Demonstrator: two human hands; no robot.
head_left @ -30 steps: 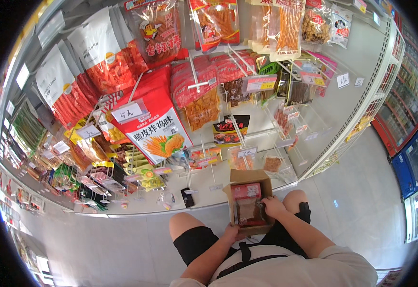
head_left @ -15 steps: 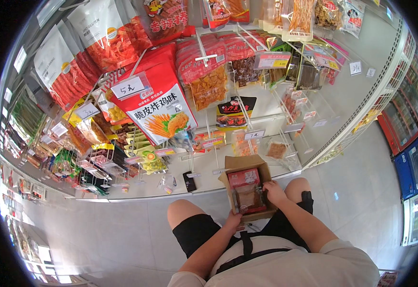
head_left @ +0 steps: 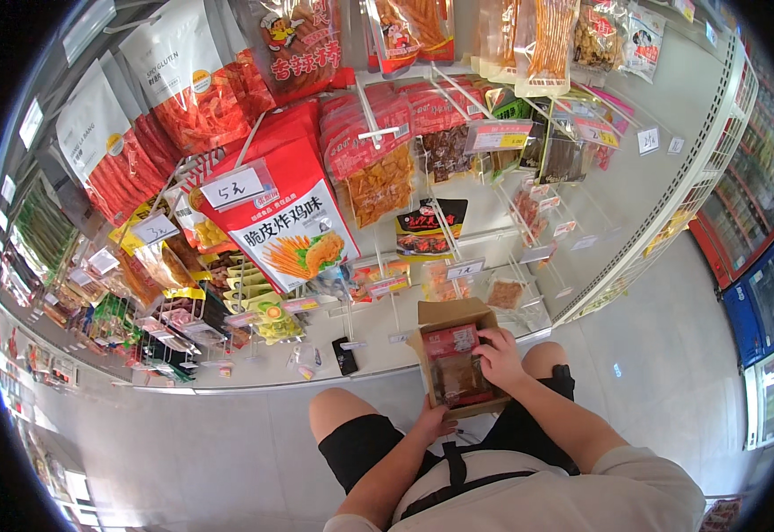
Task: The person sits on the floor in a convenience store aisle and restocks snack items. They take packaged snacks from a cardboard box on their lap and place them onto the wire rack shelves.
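Observation:
An open cardboard box (head_left: 454, 311) rests on my lap between my knees, its far flap standing up. Inside lie flat red snack packets, the top one (head_left: 460, 372) with a clear window over brown food. My left hand (head_left: 434, 420) grips the box at its near left corner, the fingers partly hidden beneath it. Over the right side of the box, my right hand (head_left: 499, 359) has its fingers apart and touching the top packet near its upper right edge. How many packets lie underneath is hidden.
Ahead stands a white shelf rack with hooks full of snack bags, including a large red bag (head_left: 289, 222) hanging low. A black phone (head_left: 344, 355) lies on the bottom shelf (head_left: 387, 365). A small flat packet (head_left: 505, 293) lies behind the box. Coolers (head_left: 764, 293) stand far right.
My right hand has moved from the box's right rim inward onto the top packet. The left hand keeps its hold on the box. The view has shifted slightly.

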